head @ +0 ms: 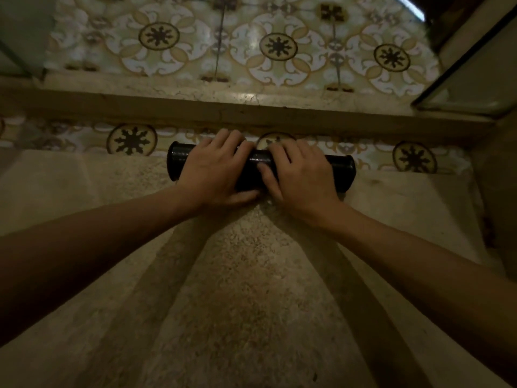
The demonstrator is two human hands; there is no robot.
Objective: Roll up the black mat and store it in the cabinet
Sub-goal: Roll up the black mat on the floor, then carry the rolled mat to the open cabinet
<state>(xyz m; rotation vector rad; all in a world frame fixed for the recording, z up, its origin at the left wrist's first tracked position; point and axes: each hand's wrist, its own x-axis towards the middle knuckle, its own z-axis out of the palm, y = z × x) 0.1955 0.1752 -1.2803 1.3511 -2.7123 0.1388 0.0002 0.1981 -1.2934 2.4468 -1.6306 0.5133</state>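
The black mat is rolled into a tight cylinder lying crosswise on the speckled stone floor, its two ends showing at left and right. My left hand presses down on the left half of the roll, fingers curled over its top and thumb at its near side. My right hand grips the right half the same way, almost touching the left hand. The middle of the roll is hidden under both hands.
A raised stone step runs across just beyond the roll, with patterned floral tiles above and below it. A glass-fronted cabinet door stands at the upper right. Another glass panel edge shows at the far left.
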